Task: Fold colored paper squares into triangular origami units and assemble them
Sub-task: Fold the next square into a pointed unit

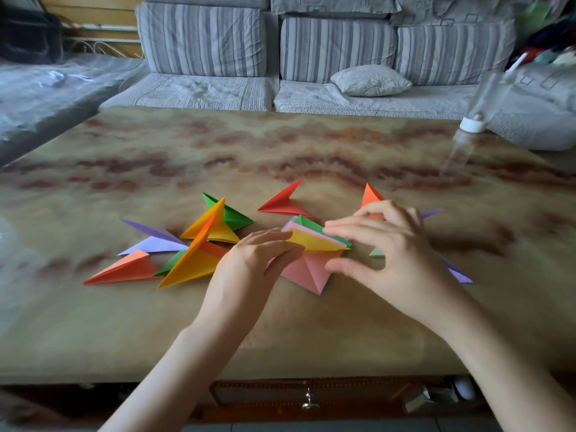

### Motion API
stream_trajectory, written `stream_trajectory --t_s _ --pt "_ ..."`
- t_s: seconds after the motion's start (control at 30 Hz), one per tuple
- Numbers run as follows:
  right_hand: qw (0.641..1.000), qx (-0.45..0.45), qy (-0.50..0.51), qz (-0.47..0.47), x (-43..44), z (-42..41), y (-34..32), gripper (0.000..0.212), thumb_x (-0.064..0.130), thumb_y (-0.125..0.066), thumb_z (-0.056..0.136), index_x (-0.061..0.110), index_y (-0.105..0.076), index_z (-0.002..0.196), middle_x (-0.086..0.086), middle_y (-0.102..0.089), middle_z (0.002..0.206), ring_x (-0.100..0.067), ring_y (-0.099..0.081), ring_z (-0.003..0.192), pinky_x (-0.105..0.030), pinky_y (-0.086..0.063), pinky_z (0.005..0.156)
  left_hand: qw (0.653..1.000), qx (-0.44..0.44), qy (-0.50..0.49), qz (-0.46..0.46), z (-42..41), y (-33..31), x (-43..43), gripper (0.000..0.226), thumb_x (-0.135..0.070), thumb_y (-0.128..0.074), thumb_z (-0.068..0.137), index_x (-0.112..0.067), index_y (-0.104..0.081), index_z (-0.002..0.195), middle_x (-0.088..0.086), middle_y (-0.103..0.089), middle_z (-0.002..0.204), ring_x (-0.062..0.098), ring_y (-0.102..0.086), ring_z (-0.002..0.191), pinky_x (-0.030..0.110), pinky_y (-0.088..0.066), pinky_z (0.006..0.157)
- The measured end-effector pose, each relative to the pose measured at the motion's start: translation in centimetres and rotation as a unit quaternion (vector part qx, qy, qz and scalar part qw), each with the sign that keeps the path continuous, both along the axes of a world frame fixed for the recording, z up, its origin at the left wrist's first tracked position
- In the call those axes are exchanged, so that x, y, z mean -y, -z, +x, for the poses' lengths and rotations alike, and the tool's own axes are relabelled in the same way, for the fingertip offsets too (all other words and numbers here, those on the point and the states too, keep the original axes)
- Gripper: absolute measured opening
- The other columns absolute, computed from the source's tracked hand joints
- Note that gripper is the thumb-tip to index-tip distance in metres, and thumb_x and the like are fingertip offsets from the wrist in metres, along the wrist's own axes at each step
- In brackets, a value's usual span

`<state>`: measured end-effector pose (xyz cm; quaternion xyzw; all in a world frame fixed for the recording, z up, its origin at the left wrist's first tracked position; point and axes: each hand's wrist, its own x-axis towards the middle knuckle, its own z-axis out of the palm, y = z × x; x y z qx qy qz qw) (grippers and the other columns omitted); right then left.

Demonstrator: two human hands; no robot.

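Lays the straight fingers of the right hand [396, 257] flat on the stack of paper squares [307, 224] on the table [280, 145], thumb spread apart. Touches the left corner of the stack's yellow top sheet [311, 241] with the lightly bent left hand [258, 260], pinching or not impossible to tell. Shows a pink folded unit [311, 272] just in front of the stack, a red unit [282, 202] just behind it, a heap of folded units [199, 244] to its left.
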<state>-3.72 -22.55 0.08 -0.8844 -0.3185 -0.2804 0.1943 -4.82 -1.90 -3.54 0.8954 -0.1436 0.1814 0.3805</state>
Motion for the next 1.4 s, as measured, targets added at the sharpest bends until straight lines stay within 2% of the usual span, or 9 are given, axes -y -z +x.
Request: stream_trajectory --t_s 0.17,0.37,0.5,0.57,0.63,0.97,1.13,1.23,1.4 --pt "0.999 -0.042 0.011 0.002 -0.5 0.7 1.7 0.027 0.039 -0.063 0.073 0.023 -0.075 0.092 0.009 -0.071 0.089 -0.02 -0.062 0.088 -0.029 -0.032 0.081 1.0 0.02 0.008 -0.008 0.1 0.0 -0.1 0.026 -0.034 -0.054 0.085 -0.027 -0.075 0.099 -0.01 -0.067 0.117 0.009 -0.061 0.109 0.031 -0.051 0.089" --pt "0.989 0.091 0.004 0.116 -1.6 0.2 0.7 0.01 0.015 -0.067 0.083 0.01 -0.073 0.078 0.004 -0.073 0.087 -0.018 -0.064 0.086 -0.038 -0.048 0.08 0.984 -0.046 -0.018 -0.169 -0.6 -1.5 0.4 0.041 -0.053 -0.05 0.084 -0.027 -0.067 0.111 -0.016 -0.066 0.111 -0.009 -0.057 0.104 0.014 -0.046 0.088" --pt "0.983 0.165 0.005 0.08 -1.6 -0.5 0.2 0.005 0.007 -0.069 0.083 0.007 -0.074 0.081 0.002 -0.072 0.1 -0.023 -0.063 0.098 -0.042 -0.045 0.09 0.846 -0.217 -0.009 -0.487 -0.4 -2.5 0.3 0.054 -0.056 -0.055 0.074 -0.018 -0.059 0.113 0.011 -0.067 0.11 0.023 -0.07 0.096 0.032 -0.059 0.072" --pt "0.984 0.171 -0.025 0.048 -1.7 -0.7 0.3 0.005 0.004 -0.069 0.082 0.007 -0.074 0.081 0.002 -0.071 0.105 -0.023 -0.062 0.102 -0.04 -0.043 0.094 0.771 -0.295 0.027 -0.563 -0.5 -3.1 0.3 0.069 -0.055 -0.056 0.069 -0.008 -0.057 0.12 0.021 -0.065 0.113 0.028 -0.071 0.091 0.037 -0.06 0.069" --pt "0.986 0.155 -0.062 0.017 -2.0 -0.7 0.6 0.005 0.004 -0.07 0.081 0.008 -0.073 0.081 0.0 -0.07 0.108 -0.024 -0.061 0.106 -0.041 -0.041 0.099 0.753 -0.323 0.05 -0.571 -0.6 -3.2 0.3 0.065 -0.05 -0.058 0.07 -0.007 -0.062 0.117 0.02 -0.068 0.109 0.025 -0.07 0.088 0.036 -0.059 0.07" --pt "0.981 -0.099 -0.066 0.152 -2.7 -0.7 0.7 0.014 0.035 -0.071 0.076 0.024 -0.073 0.083 0.006 -0.051 0.137 -0.012 -0.035 0.133 -0.029 -0.026 0.11 0.802 -0.284 0.059 -0.522 -1.0 -3.4 0.0 0.015 -0.002 -0.055 0.086 -0.008 -0.068 0.092 0.008 -0.074 0.086 0.02 -0.071 0.08 0.031 -0.059 0.067" --pt "0.892 -0.275 -0.073 0.352 -2.6 -0.7 0.5 0.018 0.034 -0.073 0.071 0.018 -0.071 0.079 0.008 -0.073 0.093 -0.01 -0.065 0.091 -0.029 -0.048 0.082 0.809 -0.298 0.094 -0.498 -1.3 -3.7 0.3 0.027 -0.029 -0.057 0.077 -0.012 -0.072 0.092 0.01 -0.074 0.093 0.025 -0.071 0.087 0.036 -0.06 0.072" --pt "0.865 -0.284 -0.057 0.41 -3.0 -0.8 0.2 0.011 0.029 -0.074 0.067 0.024 -0.068 0.075 0.011 -0.069 0.072 -0.006 -0.062 0.07 -0.019 -0.049 0.069 0.827 -0.303 0.11 -0.461 -1.6 -3.8 0.5 0.026 -0.043 -0.066 0.077 -0.021 -0.077 0.087 0.008 -0.074 0.096 0.022 -0.071 0.091 0.036 -0.059 0.074" --pt "0.857 -0.275 -0.027 0.436 -3.0 -0.7 0.0 0.025 0.012 -0.077 0.072 0.025 -0.061 0.086 0.006 -0.067 0.072 -0.005 -0.06 0.068 -0.017 -0.047 0.064 0.87 -0.265 0.081 -0.407 -1.7 -3.7 0.7 0.033 -0.02 -0.077 0.069 -0.009 -0.07 0.1 0.012 -0.074 0.094 0.02 -0.072 0.087 0.027 -0.058 0.069"
